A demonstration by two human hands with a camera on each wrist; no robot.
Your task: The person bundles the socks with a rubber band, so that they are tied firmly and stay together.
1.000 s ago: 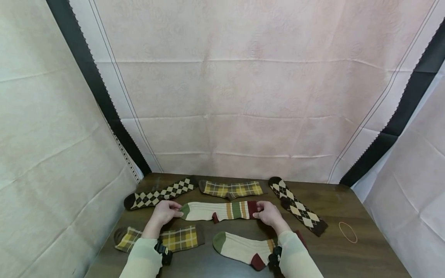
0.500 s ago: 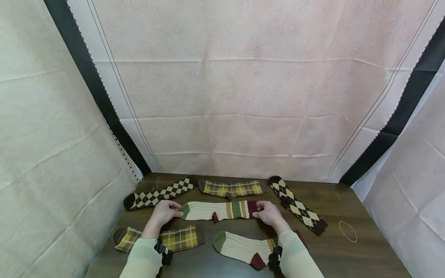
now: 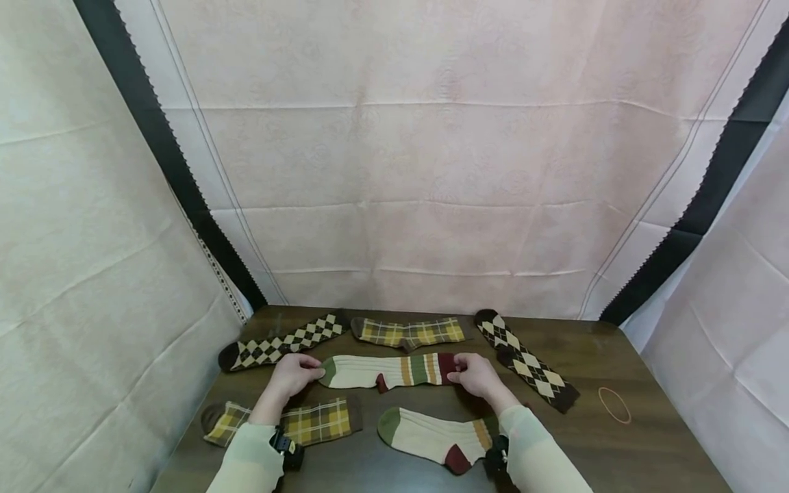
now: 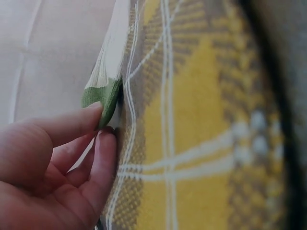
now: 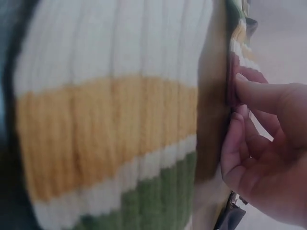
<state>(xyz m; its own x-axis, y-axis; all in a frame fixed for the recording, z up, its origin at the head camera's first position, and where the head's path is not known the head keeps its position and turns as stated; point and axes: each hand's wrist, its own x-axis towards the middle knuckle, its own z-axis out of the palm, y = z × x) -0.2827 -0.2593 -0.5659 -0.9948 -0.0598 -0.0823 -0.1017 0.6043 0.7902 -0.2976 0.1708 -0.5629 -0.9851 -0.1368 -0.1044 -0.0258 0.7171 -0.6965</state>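
Note:
A cream sock (image 3: 357, 371) with a green toe, striped leg and dark red heel and cuff lies stretched out sideways in the head view. My left hand (image 3: 294, 375) pinches its green toe (image 4: 98, 98) between thumb and fingertips. At the other end, my right hand (image 3: 477, 376) pinches the dark red cuff (image 5: 234, 79). A second cream sock (image 3: 431, 435) of the same pattern lies nearer, its cuff end hidden under my right wrist. Below my left forearm, which covers part of it, is a yellow plaid sock (image 3: 320, 421).
Along the back of the brown table (image 3: 622, 356) lie a black-and-cream checked sock (image 3: 290, 346), another yellow plaid sock (image 3: 409, 333) and a black-and-cream argyle sock (image 3: 527, 363). A thin elastic band (image 3: 614, 405) lies at the right. Pale fabric walls (image 3: 394, 205) stand behind and beside the table.
My right forearm has shifted slightly to the right, uncovering a green stripe on the nearer cream sock. Both hands keep their hold on the stretched-out sock, and the head view has tilted slightly.

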